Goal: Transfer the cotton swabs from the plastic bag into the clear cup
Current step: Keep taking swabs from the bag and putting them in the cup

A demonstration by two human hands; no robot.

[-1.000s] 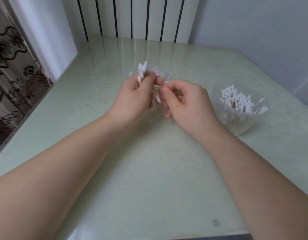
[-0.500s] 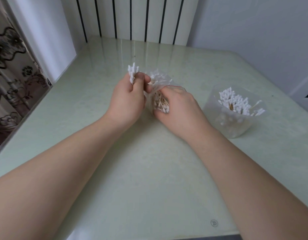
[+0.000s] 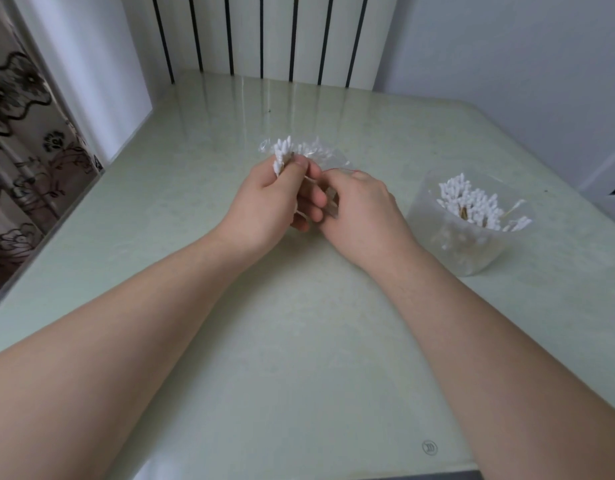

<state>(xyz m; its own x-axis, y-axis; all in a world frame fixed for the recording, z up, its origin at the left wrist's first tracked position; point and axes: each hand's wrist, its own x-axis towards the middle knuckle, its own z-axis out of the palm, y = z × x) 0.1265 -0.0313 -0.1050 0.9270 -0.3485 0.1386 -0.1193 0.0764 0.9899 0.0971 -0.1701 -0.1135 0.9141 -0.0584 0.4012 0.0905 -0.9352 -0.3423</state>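
Two hands meet above the middle of the pale green table (image 3: 299, 358), and we see each of them closed on something. Our left hand (image 3: 271, 206) grips a small bundle of cotton swabs (image 3: 282, 154) between the thumb and the curled fingers. The white tips fan out above the thumb toward the far side, while a few thin sticks show lower down among the fingers. Our right hand (image 3: 363, 209) lies just beside it, touching it at the fingers, with its back toward us and its fingers curled round the near part of the plastic bag (image 3: 328, 156); the fingertips themselves are hidden from us. The bag is clear and crumpled, rises just behind both hands, and shows more white tips through it. Whether the gripped bundle is fully out of the bag's mouth we cannot tell. To the right, well apart from the hands, the clear cup (image 3: 472, 251) stands upright on the table, holding a dense cluster of swabs (image 3: 470, 202) with white tips up, a few leaning toward its right rim. At the far edge stands a white radiator (image 3: 275, 32) with dark gaps, and a flowered curtain (image 3: 18, 140) hangs at the left.
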